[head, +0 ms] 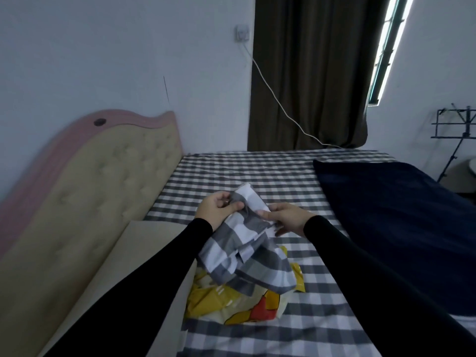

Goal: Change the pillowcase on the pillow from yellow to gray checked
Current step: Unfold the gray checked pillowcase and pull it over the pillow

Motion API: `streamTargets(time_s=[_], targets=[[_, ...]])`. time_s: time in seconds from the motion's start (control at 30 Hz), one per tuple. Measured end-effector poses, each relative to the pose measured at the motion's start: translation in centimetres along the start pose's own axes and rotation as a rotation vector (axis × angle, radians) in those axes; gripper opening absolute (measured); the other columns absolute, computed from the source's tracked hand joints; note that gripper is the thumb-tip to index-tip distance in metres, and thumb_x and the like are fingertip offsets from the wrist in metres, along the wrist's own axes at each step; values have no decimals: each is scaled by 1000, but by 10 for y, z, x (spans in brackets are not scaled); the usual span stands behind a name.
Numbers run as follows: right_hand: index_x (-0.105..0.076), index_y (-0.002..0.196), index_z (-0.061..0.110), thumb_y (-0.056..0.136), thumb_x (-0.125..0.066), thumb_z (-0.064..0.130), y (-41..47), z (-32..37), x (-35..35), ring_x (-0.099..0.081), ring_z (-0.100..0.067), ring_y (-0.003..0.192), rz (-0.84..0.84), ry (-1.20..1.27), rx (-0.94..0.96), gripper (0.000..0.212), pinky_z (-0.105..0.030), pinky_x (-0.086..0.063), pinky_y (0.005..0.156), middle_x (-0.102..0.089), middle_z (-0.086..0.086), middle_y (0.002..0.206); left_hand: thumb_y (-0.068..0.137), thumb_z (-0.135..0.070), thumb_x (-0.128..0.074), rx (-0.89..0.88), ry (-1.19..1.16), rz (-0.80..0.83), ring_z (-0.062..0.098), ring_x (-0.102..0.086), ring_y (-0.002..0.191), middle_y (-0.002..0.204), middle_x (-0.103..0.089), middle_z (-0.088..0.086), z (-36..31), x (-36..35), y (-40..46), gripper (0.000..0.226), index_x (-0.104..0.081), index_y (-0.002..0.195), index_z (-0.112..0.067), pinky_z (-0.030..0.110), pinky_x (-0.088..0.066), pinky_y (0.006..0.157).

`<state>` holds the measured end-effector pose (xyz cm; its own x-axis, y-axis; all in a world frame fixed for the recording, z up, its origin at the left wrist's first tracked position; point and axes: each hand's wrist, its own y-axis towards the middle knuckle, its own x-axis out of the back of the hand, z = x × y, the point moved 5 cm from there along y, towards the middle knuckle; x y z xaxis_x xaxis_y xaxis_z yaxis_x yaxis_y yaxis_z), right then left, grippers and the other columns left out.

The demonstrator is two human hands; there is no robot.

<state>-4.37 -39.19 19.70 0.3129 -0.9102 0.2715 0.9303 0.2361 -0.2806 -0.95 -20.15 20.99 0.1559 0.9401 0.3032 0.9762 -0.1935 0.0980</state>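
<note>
Bare pillow (144, 253) waits at left against the headboard. Left hand (215, 211) and right hand (286, 220) both pinch the gray checked pillowcase (247, 256) aloft, probably hunting its opening; the yellow pillowcase (239, 302) lies discarded beneath.

Checked bed (257, 171) bears yellow pillowcase (231, 305), navy blanket (399, 215), perhaps pillow (144, 253).

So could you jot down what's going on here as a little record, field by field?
left hand: grips the gray checked pillowcase
right hand: pinches the same pillowcase near its upper end
yellow pillowcase: off, crumpled on the bed under the gray one
bare pillow: beige, leaning against the headboard
bed sheet: gray checked
blanket: dark blue, on the right
stage: new case not yet on
</note>
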Motion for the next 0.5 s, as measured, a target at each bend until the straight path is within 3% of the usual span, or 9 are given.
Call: streamTargets(time_s=[0.07, 0.13, 0.2, 0.27, 0.33, 0.4, 0.5], targets=[[-67, 96, 10, 86, -66, 40, 2, -2, 0, -58, -20, 73, -46, 76, 48, 31, -27, -46, 65, -66, -10, 86, 77, -34, -77, -16, 25, -56, 19, -67, 94, 96, -71, 1, 0, 3, 3, 26, -66, 96, -19, 33, -52, 87], [-68, 89, 8, 85, -67, 40, 8, 2, 3, -58, -20, 67, -211, 102, 72, 33, -30, -45, 63, -64, -8, 74, 80, -43, -72, -32, 37, -96, 12, -61, 100, 105, -66, -7, -4, 2, 1, 24, -61, 97, -30, 29, -49, 87], [-66, 79, 8, 86, -66, 39, 14, 8, 8, -56, -19, 62, -390, 167, 81, 32, -30, -44, 58, -60, -5, 65, 80, -49, -68, -37, 82, -20, 5, -55, 102, 111, -59, -13, -8, -5, -4, 26, -57, 98, -35, 29, -48, 87], [-61, 70, 10, 87, -64, 36, 19, 13, 6, -56, -22, 62, -465, 271, 80, 31, -32, -45, 59, -58, -5, 62, 77, -50, -71, -29, 172, 130, -3, -50, 102, 110, -54, -20, -7, -15, -13, 35, -57, 104, -32, 28, -47, 87], [-59, 66, 11, 88, -63, 34, 22, 18, -1, -57, -24, 61, -459, 347, 81, 33, -33, -46, 61, -57, -7, 60, 73, -51, -75, -8, 232, 192, -2, -52, 100, 107, -56, -22, 0, -21, -19, 47, -57, 111, -30, 26, -48, 84], [-63, 71, 8, 89, -63, 38, 22, 24, -9, -61, -24, 62, -419, 443, 127, 35, -34, -49, 63, -62, -8, 62, 78, -43, -74, -7, 220, 114, 9, -61, 88, 95, -66, -12, 4, -16, -18, 33, -63, 103, -25, 22, -49, 75], [-63, 105, 9, 87, -64, 44, 23, 33, -20, -67, -21, 80, -261, 553, 206, 40, -32, -55, 70, -69, -7, 88, 87, -33, -67, 1, 201, -32, 24, -64, 76, 83, -70, 10, 3, 5, -13, 20, -68, 88, -13, 33, -50, 70]])
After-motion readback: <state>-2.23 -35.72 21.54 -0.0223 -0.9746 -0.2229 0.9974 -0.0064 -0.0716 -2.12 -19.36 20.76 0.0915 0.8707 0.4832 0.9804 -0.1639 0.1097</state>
